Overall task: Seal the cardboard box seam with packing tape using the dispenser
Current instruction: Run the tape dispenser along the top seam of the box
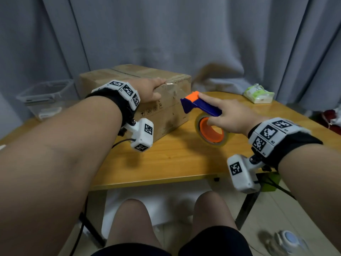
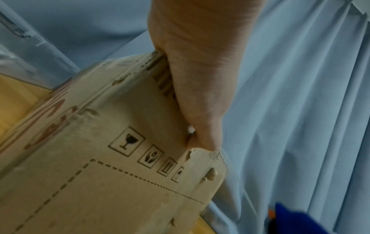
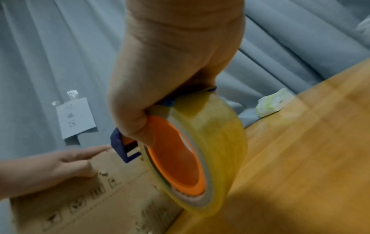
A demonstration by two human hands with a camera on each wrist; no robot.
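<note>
A brown cardboard box (image 1: 166, 115) sits on the wooden table (image 1: 175, 159), its top seam running away from me. My left hand (image 1: 147, 89) rests over the near top edge: straight fingers lie on the top, and the thumb (image 2: 196, 95) presses the side face above the printed handling symbols. A shiny bit of tape (image 1: 169, 83) shows at that edge by the fingertips. My right hand (image 1: 230, 117) grips the blue and orange tape dispenser (image 1: 199, 102), index finger along its top. The dispenser is in the air just right of the box. Its yellowish tape roll (image 3: 216, 142) has an orange core.
A clear plastic container (image 1: 46, 97) stands left of the box. A green and white tissue pack (image 1: 258, 94) lies at the table's back right. Grey curtains hang close behind. My knees are under the table's near edge, and a round white object (image 1: 287, 241) lies on the floor.
</note>
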